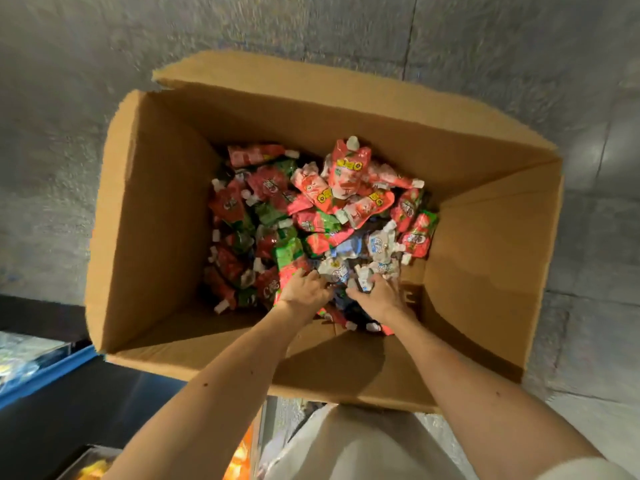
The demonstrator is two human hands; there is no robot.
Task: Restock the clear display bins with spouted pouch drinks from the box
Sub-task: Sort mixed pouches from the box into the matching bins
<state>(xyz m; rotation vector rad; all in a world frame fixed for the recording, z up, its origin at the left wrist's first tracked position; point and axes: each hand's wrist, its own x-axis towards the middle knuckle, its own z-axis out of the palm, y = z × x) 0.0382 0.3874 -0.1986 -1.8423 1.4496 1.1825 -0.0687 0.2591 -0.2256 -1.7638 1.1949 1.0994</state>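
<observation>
The spouted pouches [311, 209], red, green and a few white-and-blue, lay heaped loose in the bottom of the open cardboard box [156, 220]. The left hand [304, 289] and the right hand [379, 296] reached side by side into the near edge of the heap, fingers sunk among the pouches, so I could not tell whether either gripped one. The box stood on a grey floor [52, 133], a blue-edged shelf [45, 375] beside its near left corner.

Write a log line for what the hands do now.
stage: grabbing | left hand: in pouches | right hand: grips white pouch | box: open
</observation>
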